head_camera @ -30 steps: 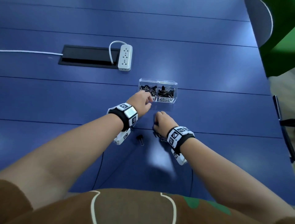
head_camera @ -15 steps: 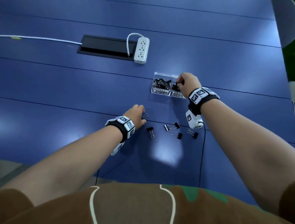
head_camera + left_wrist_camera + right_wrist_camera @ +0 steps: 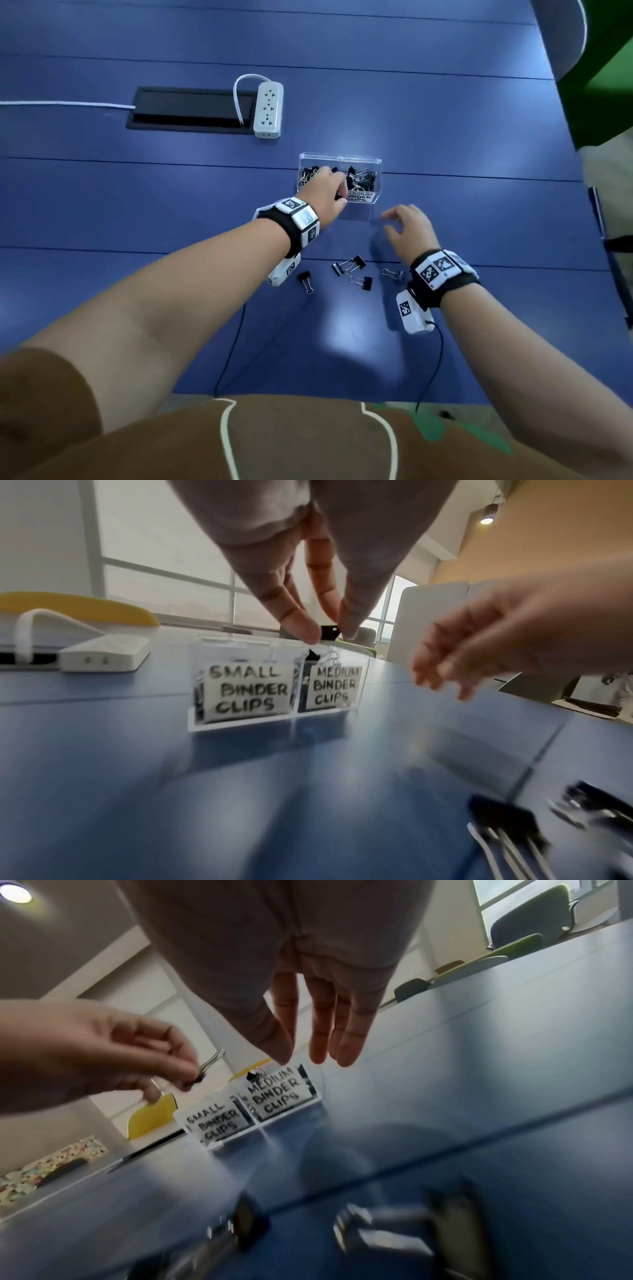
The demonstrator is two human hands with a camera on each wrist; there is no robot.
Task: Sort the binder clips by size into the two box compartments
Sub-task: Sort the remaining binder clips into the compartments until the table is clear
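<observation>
My left hand [image 3: 325, 192] pinches a small black binder clip [image 3: 329, 633] between thumb and fingertips over the clear acrylic box [image 3: 375, 161], near the divider between its "SMALL" and "MEDIUM" compartments; my right hand [image 3: 409, 228] hovers spread and empty near the box. Best to shift left over the small side before letting go, I judge. Loose clips [image 3: 352, 265], black bodies with thin wire handles, lie on the smooth blue table [image 3: 137, 205]
</observation>
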